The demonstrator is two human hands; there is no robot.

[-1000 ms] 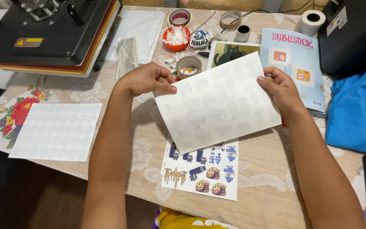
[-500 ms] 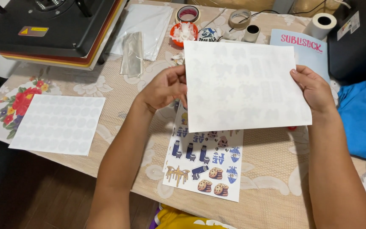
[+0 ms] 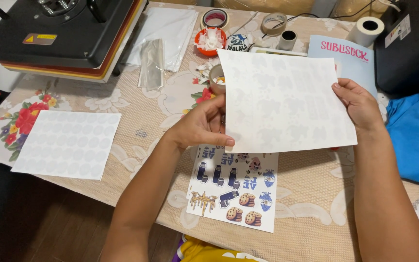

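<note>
I hold a white sheet of paper (image 3: pixel 282 99) up above the table, its blank back toward me with faint printed shapes showing through. My left hand (image 3: pixel 202 126) pinches its lower left edge and my right hand (image 3: pixel 360 104) grips its right edge. Below it, flat on the lace tablecloth (image 3: pixel 311 194), lies a printed sticker sheet (image 3: pixel 233 187) with cookies, small tables and blue figures; its top is hidden by the held sheet.
A white sheet of round blanks (image 3: pixel 66 143) lies at the left. A black heat press (image 3: pixel 59 31) stands at the back left. Tape rolls (image 3: pixel 215 18), a small orange bowl (image 3: pixel 209 41), a light blue packet (image 3: pixel 347 56), a paper roll (image 3: pixel 364 30) and blue cloth (image 3: pixel 415 133) crowd the back and right.
Both hands have raised the white sheet higher and shifted it right, uncovering more of the sticker sheet below. The view has moved in closer.
</note>
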